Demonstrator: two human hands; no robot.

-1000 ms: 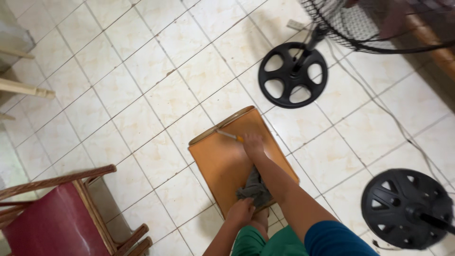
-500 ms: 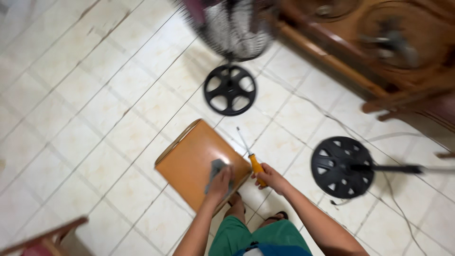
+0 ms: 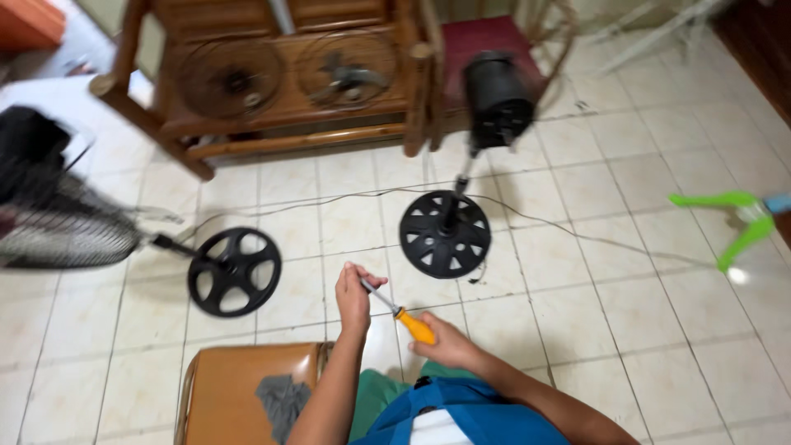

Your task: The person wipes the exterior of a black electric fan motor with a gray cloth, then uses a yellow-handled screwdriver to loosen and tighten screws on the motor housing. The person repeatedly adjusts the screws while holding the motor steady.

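Note:
My right hand (image 3: 449,344) grips the orange handle of a screwdriver (image 3: 395,308), whose metal shaft points up and left. My left hand (image 3: 354,295) is closed around the tip end of that shaft. Both hands hover over the white tiled floor. Right ahead stands a black round fan base (image 3: 445,234) with its pole and black motor housing (image 3: 497,99). Below my left arm lies a brown wooden stool seat (image 3: 227,391) with a grey cloth (image 3: 282,400) on it.
A second black fan base (image 3: 234,271) lies at the left, joined to a wire fan cage (image 3: 62,235). A wooden bench (image 3: 280,78) at the back holds fan grilles and blades. A cable runs across the tiles. A green plastic piece (image 3: 737,218) is at the right.
The view swung from the stool toward the bench and fans. My right hand picked the screwdriver up off the stool, and my left hand left the grey cloth and took the shaft.

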